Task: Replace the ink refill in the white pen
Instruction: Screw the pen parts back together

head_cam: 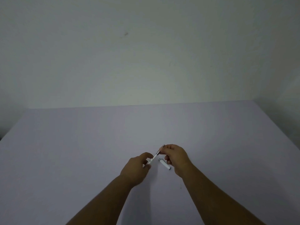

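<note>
Both hands hold the white pen above the pale table (81,159). My left hand (138,168) pinches the white barrel (150,161) at its lower end. My right hand (176,157) grips the grey front section (159,151), whose dark tip pokes out past the fingers. A thin pale stretch, perhaps the refill, shows between the two parts. The pen runs diagonally from lower left to upper right. The white cap (164,164) with a metal end lies on the table just below my right hand.
The table's far edge meets a plain pale wall (146,54). A dark gap shows past the table's left edge (1,135). The room is dim.
</note>
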Demonstrator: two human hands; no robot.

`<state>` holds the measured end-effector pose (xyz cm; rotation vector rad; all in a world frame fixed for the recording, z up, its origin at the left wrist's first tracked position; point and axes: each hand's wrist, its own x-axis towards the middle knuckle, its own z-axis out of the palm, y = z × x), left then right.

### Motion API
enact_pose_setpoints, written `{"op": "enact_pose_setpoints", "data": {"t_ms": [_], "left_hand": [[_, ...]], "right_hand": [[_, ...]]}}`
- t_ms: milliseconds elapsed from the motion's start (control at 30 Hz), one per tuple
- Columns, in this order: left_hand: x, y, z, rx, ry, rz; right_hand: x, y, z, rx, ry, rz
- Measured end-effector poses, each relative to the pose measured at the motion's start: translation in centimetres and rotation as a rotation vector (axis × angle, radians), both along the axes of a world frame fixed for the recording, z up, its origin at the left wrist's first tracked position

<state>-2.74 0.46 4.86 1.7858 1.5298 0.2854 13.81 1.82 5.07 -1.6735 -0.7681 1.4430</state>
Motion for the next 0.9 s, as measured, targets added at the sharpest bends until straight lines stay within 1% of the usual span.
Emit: {"op": "enact_pose_setpoints", "data": {"t_ms": [200, 333, 500, 667, 900], "left_hand": [[0.3, 0.3, 0.2, 0.01, -0.029, 0.073], [0.2, 0.5, 0.3, 0.011, -0.031, 0.115], [0.1, 0.7, 0.6, 0.028, -0.027, 0.118], [0.3, 0.5, 1.0, 0.077, 0.015, 0.077], [-0.1, 0.5, 1.5, 0.08, 0.04, 0.092]], "right_hand": [[-0.4, -0.3, 0.0, 0.012, -0.031, 0.112], [-0.4, -0.3, 0.2, 0.037, 0.009, 0.145], [-0.3, -0.2, 0.6, 0.004, 0.027, 0.159], [-0.3, -0.3, 0.8, -0.067, -0.091, 0.188], [-0.5, -0.3, 1.0, 0.0, -0.052, 0.241]]}}
